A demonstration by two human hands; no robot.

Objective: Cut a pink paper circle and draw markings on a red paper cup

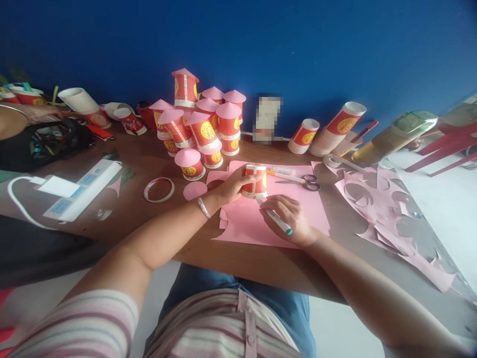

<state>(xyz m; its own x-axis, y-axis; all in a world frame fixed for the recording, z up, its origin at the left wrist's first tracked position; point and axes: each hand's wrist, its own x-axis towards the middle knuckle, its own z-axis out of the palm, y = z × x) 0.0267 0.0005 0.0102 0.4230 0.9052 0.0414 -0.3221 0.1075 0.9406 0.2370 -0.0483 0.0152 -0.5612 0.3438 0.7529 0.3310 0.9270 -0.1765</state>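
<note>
My left hand (235,186) grips a red and white paper cup (255,182) by its left side, above a sheet of pink paper (238,226). In my right hand (288,214) is a white marker pen (278,222) with a green end, its other end pointing at the base of the cup. Whether the tip touches the cup I cannot tell. Beyond the cup, scissors (311,182) with dark handles lie on the pink paper. A pink paper disc (195,190) and a cut cup ring (159,190) rest left of the hands.
Several red cups with pink cone roofs (201,129) stand stacked at the back. Stacked paper cups (337,129) and a gold-coloured bottle (391,139) are at the back right. Pink paper scraps (387,214) cover the right side. A power strip (84,191) and another person's arm (22,119) are on the left.
</note>
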